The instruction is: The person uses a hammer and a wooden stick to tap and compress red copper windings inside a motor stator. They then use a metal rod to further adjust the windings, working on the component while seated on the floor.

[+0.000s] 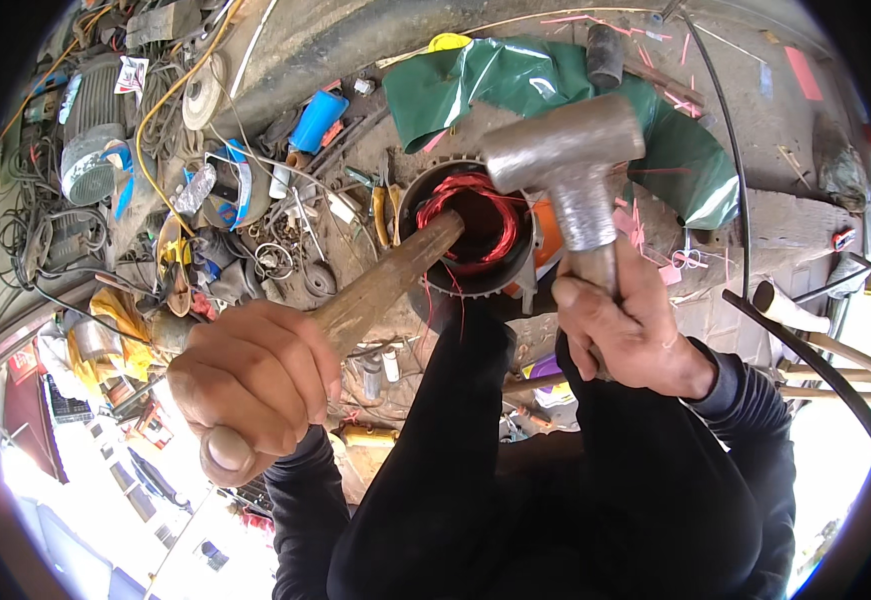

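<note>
Just above the black-trousered knees (435, 440), both fists are occupied. The left hand (255, 385) is closed fully around a wooden stick (385, 278); the right hand (620, 320) is wrapped tightly round the short handle of a steel hammer (565, 145).

The stick's long axis slants away from the left fist, up and to the right, its blunt end over the open mouth of a round metal stator (500, 278). Whether it touches the red wire coils (467, 184) inside, I can't tell. The hammer's handle points away from the body, its head lying crosswise, one face turned left, near the stator's far right rim.

I'd judge this to be pressing or tapping the windings into shape; the next move calls for a steady stick and a measured blow.

Beyond lies a crumpled green sheet (435, 95).
</note>
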The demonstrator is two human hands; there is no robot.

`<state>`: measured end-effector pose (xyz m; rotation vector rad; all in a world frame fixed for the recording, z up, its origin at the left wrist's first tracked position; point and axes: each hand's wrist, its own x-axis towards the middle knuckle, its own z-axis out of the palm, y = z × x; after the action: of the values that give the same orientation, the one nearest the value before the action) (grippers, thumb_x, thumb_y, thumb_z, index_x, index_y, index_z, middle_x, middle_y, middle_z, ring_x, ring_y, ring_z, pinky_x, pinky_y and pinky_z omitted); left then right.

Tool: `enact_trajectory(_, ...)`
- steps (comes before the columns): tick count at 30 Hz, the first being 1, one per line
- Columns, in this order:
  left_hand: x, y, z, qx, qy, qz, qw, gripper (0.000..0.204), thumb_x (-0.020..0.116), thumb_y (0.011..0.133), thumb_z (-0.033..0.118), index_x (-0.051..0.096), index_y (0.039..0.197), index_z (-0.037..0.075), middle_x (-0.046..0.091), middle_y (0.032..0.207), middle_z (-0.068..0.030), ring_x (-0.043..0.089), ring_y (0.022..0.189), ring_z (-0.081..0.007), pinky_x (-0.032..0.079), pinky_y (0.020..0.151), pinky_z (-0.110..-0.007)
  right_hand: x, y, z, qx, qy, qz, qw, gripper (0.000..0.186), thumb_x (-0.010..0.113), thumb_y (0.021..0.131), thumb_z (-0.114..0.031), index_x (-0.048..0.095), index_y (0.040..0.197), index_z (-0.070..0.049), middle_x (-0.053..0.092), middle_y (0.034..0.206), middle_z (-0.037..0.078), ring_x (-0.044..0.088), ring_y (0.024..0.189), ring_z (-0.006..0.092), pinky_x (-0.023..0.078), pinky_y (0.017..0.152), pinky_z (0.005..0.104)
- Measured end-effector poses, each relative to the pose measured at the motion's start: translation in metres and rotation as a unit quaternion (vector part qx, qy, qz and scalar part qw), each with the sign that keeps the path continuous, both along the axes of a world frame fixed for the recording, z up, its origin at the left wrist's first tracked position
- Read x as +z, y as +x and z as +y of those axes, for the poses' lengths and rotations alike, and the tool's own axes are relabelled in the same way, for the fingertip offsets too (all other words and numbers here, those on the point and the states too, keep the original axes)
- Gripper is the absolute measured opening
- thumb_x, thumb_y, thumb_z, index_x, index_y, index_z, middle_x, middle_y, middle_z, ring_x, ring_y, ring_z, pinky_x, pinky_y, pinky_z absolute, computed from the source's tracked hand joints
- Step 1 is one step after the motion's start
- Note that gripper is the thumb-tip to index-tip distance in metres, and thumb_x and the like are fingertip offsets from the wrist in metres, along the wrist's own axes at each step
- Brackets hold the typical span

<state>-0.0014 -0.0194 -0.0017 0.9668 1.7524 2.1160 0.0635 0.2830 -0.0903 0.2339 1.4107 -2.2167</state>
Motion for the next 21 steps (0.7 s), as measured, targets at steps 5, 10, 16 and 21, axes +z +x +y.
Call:
enact_trajectory(5, 0.003, 0.006, 0.003, 0.015, -0.002, -0.028, 0.999, 0.047, 0.064, 0.108, 0.035, 0.061, 0.068, 0.01, 0.061, 0.057, -0.0006, 0.06, 0.046, -0.0162, 0.054, 0.051, -0.034, -0.023, 0.014, -0.038, 0.093, 0.015, -0.035, 0.995, 0.007, 0.054, 0.108, -0.007, 0.048, 0.106, -0.004, 0.048, 0.067, -0.002, 0.054, 0.049, 0.0082, 0.045, 0.042, 0.0299)
enact_trajectory(10, -0.009, 0.002, 0.006, 0.047, 0.021, -0.026, 0.998, 0.046, 0.065, 0.107, 0.034, 0.062, 0.068, 0.009, 0.062, 0.057, -0.0017, 0.061, 0.047, -0.0177, 0.054, 0.052, -0.034, -0.049, 0.027, -0.03, 0.136, 0.072, 0.089, 0.984, 0.019, 0.065, 0.103, -0.009, 0.048, 0.096, -0.003, 0.048, 0.063, 0.003, 0.05, 0.053, 0.0121, 0.042, 0.05, 0.0351)
enact_trajectory(16, -0.004, 0.001, -0.004, 0.002, 0.048, 0.03, 0.998, 0.045, 0.063, 0.107, 0.033, 0.064, 0.071, 0.008, 0.062, 0.057, -0.0018, 0.062, 0.046, -0.016, 0.057, 0.053, -0.033, -0.027, 0.01, -0.001, 0.092, 0.031, -0.023, 0.995, 0.013, 0.061, 0.107, -0.008, 0.049, 0.109, -0.001, 0.05, 0.067, -0.001, 0.051, 0.047, 0.0075, 0.04, 0.043, 0.0276)
enact_trajectory(21, -0.009, 0.011, -0.002, 0.019, 0.05, 0.035, 0.998, 0.043, 0.062, 0.108, 0.031, 0.065, 0.072, 0.008, 0.063, 0.059, -0.0018, 0.061, 0.046, -0.0156, 0.058, 0.053, -0.033, -0.012, 0.004, 0.003, 0.053, 0.042, -0.001, 0.998, 0.012, 0.058, 0.109, -0.007, 0.049, 0.115, -0.001, 0.053, 0.073, 0.0, 0.054, 0.05, 0.0074, 0.043, 0.044, 0.0263)
